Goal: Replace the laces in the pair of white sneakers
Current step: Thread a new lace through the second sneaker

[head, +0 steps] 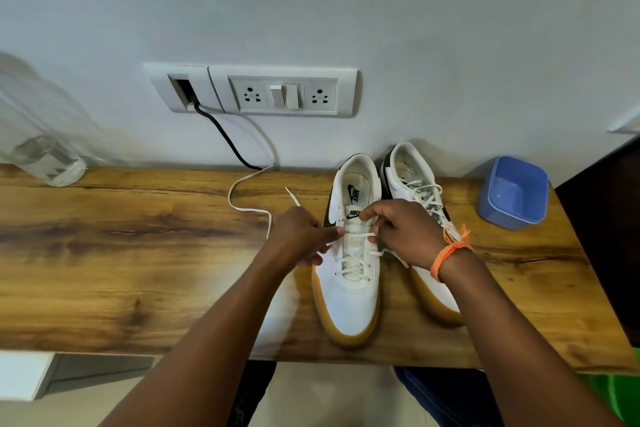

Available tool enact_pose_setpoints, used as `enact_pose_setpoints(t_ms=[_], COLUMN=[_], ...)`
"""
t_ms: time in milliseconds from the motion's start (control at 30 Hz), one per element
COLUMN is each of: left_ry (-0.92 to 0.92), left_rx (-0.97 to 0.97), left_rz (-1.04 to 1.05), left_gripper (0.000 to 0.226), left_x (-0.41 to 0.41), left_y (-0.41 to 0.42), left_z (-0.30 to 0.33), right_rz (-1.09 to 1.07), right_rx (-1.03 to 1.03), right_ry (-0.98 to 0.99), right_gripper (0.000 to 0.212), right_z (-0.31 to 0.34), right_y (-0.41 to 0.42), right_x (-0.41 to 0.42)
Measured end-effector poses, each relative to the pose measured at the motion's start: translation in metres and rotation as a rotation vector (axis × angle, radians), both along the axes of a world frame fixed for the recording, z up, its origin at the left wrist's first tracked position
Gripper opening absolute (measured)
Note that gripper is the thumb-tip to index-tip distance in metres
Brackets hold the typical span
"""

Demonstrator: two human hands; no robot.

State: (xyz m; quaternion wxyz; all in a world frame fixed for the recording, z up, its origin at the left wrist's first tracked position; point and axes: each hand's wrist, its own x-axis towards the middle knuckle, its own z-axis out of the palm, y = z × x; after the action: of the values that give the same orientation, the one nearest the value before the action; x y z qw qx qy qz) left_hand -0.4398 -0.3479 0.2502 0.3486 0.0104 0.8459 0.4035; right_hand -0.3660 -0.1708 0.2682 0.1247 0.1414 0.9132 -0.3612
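You are pinching the white lace (360, 236) with both hands: left hand (301, 236) at the near sneaker's (349, 288) left eyelets, right hand (401, 236) at its tongue. The laced second sneaker (412, 177) is standing just beside it on the table (138, 253).

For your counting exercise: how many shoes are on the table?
2. One shoe lies under both hands; the other shoe sits beside it on the right, partly hidden by the right wrist.

Both hands (349, 236) pinch the lace (360, 235) on the left sneaker (349, 284).
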Motion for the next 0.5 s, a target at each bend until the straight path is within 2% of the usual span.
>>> enact_pose_setpoints(t_ms=[167,333,433,500], left_ry=[-0.028,-0.06,0.099,0.226], left_rx=[0.178,0.203,0.277,0.356], left_rz=[0.206,0.203,0.274,0.439], left_gripper=[0.031,0.018,0.021,0.019], left_x=[-0.001,0.0,-0.013,-0.027], left_y=[0.005,0.008,0.004,-0.006], left_z=[-0.003,-0.003,0.002,0.01], right_rz=[0.029,0.046,0.034,0.036], right_rx=[0.029,0.064,0.066,0.077], right_ry=[-0.019,-0.031,-0.038,-0.037], right_gripper=[0.04,0.042,0.045,0.045], right_z=[0.002,0.0,0.0,0.0], right_y=[-0.001,0.0,0.001,0.001], right_x=[0.001,0.001,0.002,0.002])
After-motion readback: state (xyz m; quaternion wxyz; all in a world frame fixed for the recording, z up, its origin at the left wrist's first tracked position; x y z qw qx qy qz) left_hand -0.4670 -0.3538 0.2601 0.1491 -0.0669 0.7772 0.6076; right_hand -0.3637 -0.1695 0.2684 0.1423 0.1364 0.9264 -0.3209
